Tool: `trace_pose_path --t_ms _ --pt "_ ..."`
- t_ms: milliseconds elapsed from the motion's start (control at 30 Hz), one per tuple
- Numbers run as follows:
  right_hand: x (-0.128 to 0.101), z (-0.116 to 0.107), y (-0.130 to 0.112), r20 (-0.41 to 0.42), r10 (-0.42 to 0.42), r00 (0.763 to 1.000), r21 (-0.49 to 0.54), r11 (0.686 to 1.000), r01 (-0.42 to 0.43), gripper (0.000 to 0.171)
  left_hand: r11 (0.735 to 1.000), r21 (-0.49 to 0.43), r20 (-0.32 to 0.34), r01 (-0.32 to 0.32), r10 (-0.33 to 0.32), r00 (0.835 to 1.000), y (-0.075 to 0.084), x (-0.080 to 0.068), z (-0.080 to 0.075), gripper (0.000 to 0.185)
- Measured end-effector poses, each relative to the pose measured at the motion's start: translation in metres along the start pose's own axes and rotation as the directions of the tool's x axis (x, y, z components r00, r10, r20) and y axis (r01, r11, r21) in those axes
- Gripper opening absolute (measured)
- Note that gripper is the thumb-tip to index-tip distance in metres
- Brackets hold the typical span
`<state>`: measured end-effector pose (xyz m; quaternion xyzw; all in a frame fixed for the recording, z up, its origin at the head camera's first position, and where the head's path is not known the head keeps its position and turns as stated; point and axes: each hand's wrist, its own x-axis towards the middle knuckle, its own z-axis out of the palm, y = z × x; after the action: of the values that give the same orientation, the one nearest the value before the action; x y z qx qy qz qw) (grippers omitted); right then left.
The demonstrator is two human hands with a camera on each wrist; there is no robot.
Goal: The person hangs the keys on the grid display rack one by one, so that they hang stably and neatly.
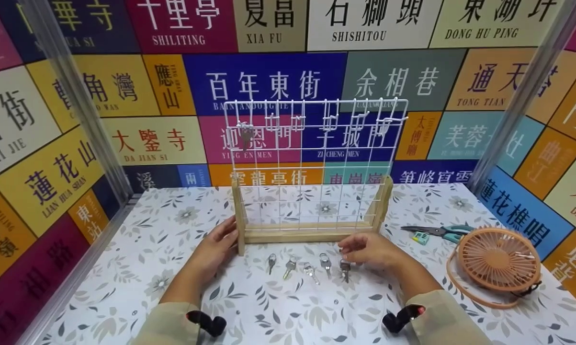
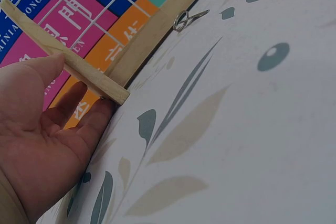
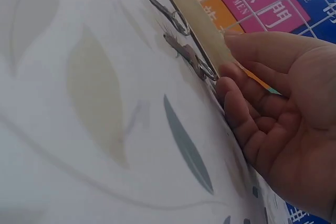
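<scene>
Left hand (image 1: 217, 244): my fingers lay relaxed and open against the rack's (image 1: 311, 172) left wooden post, touching its foot.
Right hand (image 1: 367, 249): loosely curled above the rightmost key, holding nothing; whether a fingertip touched it, I could not tell.
Keys (image 1: 309, 267): five lay in a row on the table (image 1: 125, 268), just in front of the rack's base.
Hung key (image 1: 245, 134): one hung at the grid's upper left.
Fan (image 1: 499, 261): stood well to my right, scissors (image 1: 436, 231) behind it.
</scene>
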<state>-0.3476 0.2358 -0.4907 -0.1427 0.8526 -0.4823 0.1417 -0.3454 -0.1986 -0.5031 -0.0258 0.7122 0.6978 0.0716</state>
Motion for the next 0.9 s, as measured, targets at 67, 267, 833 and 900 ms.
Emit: trace_pose_path --t_ms 67,267,833,900 --pt "0.0007 -0.0007 0.0029 0.010 -0.005 1.000 -0.032 0.999 0.005 0.043 1.000 0.005 0.004 0.007 -0.007 1.000 0.0007 -0.0003 -0.0006 0.050" --pt "0.0023 -0.0024 0.0075 0.045 -0.021 0.999 -0.073 0.997 0.024 0.044 1.000 0.007 0.008 0.023 -0.023 1.000 0.0013 -0.0005 -0.0016 0.048" --pt "0.0009 0.0011 0.0052 0.013 -0.051 0.999 -0.112 0.992 0.052 0.027 0.999 0.036 0.008 -0.007 0.007 1.000 -0.0008 0.0007 -0.0019 0.051" --pt "0.0011 0.0015 0.0057 0.000 -0.054 0.999 -0.114 0.992 0.054 0.025 0.999 0.045 0.009 -0.017 0.016 1.000 -0.0011 0.0010 -0.0020 0.051"
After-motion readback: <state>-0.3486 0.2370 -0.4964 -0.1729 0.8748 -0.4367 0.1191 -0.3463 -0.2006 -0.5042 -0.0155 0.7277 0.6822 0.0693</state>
